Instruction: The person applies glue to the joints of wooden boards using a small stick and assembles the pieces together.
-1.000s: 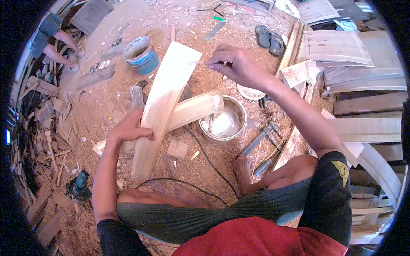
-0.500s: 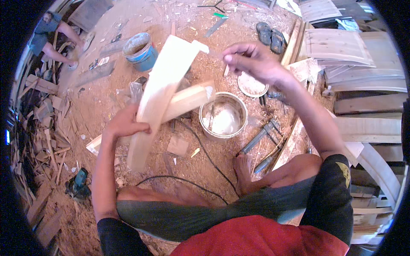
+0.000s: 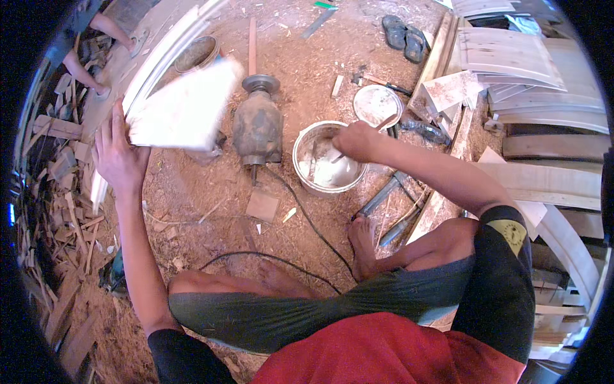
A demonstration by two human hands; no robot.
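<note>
The pale wooden board (image 3: 185,112), partly blurred, is up over the left side of the sawdust-strewn floor (image 3: 313,83); your left hand (image 3: 121,153) grips its near corner, fingers slightly spread. Your right hand (image 3: 359,142), fingers pressed together, pinches a thin stick (image 3: 386,121) over the round tub (image 3: 329,191) of white paste (image 3: 334,173), mid-floor.

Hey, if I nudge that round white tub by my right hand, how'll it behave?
The tub would probably slide rather than tip, as it looks wide and stands level on the floor. It may feel bottom-heavy, with white material lying inside. It's likely fairly stiff, since its outline looks round.
</note>
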